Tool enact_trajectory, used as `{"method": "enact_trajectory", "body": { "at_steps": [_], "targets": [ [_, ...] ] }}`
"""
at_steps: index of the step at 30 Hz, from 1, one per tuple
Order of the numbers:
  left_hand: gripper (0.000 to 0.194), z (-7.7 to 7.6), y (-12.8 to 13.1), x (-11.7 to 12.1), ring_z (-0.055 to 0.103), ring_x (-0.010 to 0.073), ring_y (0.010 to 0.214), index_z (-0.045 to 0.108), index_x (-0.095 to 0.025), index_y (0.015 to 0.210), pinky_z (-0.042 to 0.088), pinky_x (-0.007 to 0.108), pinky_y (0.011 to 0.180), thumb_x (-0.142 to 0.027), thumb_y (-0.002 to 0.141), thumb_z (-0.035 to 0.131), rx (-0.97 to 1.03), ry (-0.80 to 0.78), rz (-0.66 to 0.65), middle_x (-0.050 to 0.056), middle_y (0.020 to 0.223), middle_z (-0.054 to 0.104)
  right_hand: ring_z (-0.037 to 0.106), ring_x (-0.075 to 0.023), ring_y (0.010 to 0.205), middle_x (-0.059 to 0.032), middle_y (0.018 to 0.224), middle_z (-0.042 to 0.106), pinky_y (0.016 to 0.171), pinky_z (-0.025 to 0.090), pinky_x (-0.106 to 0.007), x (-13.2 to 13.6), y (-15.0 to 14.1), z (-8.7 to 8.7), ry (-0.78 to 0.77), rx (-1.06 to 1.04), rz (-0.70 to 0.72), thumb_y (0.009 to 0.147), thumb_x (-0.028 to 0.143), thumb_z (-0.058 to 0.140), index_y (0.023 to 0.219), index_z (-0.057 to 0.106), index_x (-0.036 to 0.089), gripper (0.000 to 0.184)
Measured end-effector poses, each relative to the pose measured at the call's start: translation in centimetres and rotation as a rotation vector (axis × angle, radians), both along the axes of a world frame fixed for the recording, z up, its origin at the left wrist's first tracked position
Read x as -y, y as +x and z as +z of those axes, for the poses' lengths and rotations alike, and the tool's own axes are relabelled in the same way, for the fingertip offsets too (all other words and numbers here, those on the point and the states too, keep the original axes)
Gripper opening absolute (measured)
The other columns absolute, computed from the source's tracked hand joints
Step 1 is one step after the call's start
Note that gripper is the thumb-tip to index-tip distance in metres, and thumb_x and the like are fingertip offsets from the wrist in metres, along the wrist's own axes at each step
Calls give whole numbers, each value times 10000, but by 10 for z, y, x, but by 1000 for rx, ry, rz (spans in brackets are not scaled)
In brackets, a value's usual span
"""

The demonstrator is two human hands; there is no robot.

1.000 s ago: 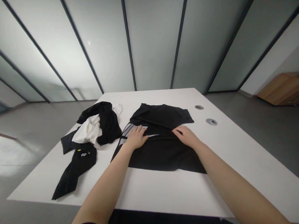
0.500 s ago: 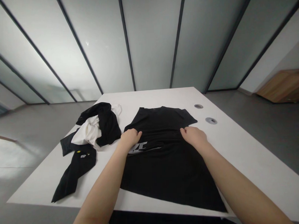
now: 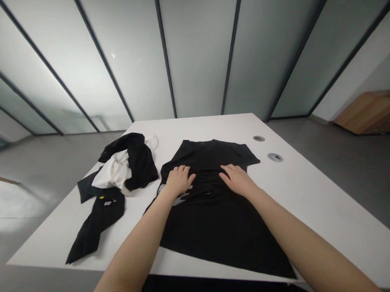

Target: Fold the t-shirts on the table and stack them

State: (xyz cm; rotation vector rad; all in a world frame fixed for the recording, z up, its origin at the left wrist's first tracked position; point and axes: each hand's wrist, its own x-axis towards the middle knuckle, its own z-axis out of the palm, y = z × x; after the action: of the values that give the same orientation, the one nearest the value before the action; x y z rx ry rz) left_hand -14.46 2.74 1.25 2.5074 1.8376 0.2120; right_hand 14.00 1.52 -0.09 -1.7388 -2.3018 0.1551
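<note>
A black T-shirt lies spread on the white table, collar toward the far side and hem toward me. Wrinkles run across its middle. My left hand rests on the shirt's left part with fingers spread, partly covering a grey-white print. On the right part of the chest, my right hand lies with its fingers stretched out and thumb apart. Neither hand grips the fabric.
Left of the shirt is a heap of black clothing with a white garment in it; a dark sleeve hangs toward the near edge. Two round grommets sit in the table at right. Frosted glass panels stand behind.
Both hands have loosened from pinching the shirt's sides and moved inward, now lying flat with fingers spread. The cloth around the print has bunched and shifted slightly.
</note>
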Motion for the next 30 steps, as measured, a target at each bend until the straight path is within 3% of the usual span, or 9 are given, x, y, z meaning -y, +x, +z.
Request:
{"method": "enact_trajectory", "body": {
  "at_steps": [4, 9, 13, 16, 18, 20, 25, 28, 30],
  "targets": [
    [548, 19, -1, 2, 753, 310, 1052, 766, -193, 1121, 557, 410, 929, -516, 1126, 324, 28, -118, 46, 145, 1077, 793, 751, -311, 1026, -116, 1082, 804, 852, 520, -380, 4, 2, 21, -154, -25, -139, 1129, 523, 322, 1110, 765, 239, 527],
    [423, 18, 5, 2, 758, 313, 1009, 806, -218, 924, 561, 386, 864, -465, 1074, 496, -10, -188, 31, 131, 977, 798, 740, -278, 889, -80, 957, 795, 690, 438, -329, 8, 0, 24, -195, 41, -228, 1075, 480, 509, 952, 734, 250, 344],
    [247, 8, 13, 3, 714, 304, 1123, 789, -212, 1114, 552, 400, 992, -346, 1024, 602, 41, -66, -86, 124, 1116, 777, 705, -249, 889, -66, 946, 765, 734, 456, -324, 9, -3, 18, -134, 51, -112, 1032, 411, 606, 946, 728, 245, 223],
    [395, -4, 14, 2, 619, 313, 1343, 698, -201, 1388, 465, 438, 1171, -327, 1032, 583, 75, -7, -132, 144, 1453, 666, 675, -292, 1052, -112, 1114, 738, 889, 490, -366, 8, -2, 11, -31, 83, -48, 1014, 408, 633, 1089, 759, 235, 227],
    [518, -11, 10, -1, 525, 360, 1464, 607, -201, 1522, 376, 516, 1252, -405, 1049, 552, 66, 1, -56, 158, 1596, 563, 642, -337, 1176, -147, 1276, 697, 972, 495, -417, 5, 1, 4, -10, 81, -84, 1012, 453, 628, 1250, 751, 246, 339],
    [612, -18, 2, -6, 455, 415, 1521, 555, -180, 1578, 314, 591, 1274, -496, 1056, 508, 43, 20, 108, 187, 1622, 536, 588, -370, 1311, -167, 1450, 627, 1061, 478, -465, 1, 5, -4, -22, 62, -132, 1026, 503, 584, 1400, 702, 259, 462],
    [737, -24, -37, -20, 394, 522, 1533, 535, -19, 1563, 320, 667, 1235, -535, 1043, 452, 17, 102, 560, 299, 1639, 470, 396, -413, 1544, -189, 1689, 437, 1239, 324, -545, -13, 26, -16, -106, 62, -390, 1087, 570, 352, 1625, 513, 204, 670],
    [722, -21, -54, -24, 354, 536, 1553, 565, 15, 1518, 300, 688, 1240, -484, 997, 534, 7, 152, 623, 333, 1634, 455, 365, -466, 1554, -241, 1705, 389, 1236, 297, -594, -18, 44, -15, -123, 68, -553, 1081, 578, 335, 1655, 456, 148, 727],
    [668, -15, -54, -25, 313, 515, 1583, 585, -18, 1505, 288, 691, 1250, -429, 978, 560, 31, 241, 575, 311, 1656, 437, 352, -491, 1553, -259, 1698, 385, 1226, 291, -618, -19, 53, -13, -109, 65, -623, 1076, 571, 361, 1644, 463, 129, 727]
  ]
}}
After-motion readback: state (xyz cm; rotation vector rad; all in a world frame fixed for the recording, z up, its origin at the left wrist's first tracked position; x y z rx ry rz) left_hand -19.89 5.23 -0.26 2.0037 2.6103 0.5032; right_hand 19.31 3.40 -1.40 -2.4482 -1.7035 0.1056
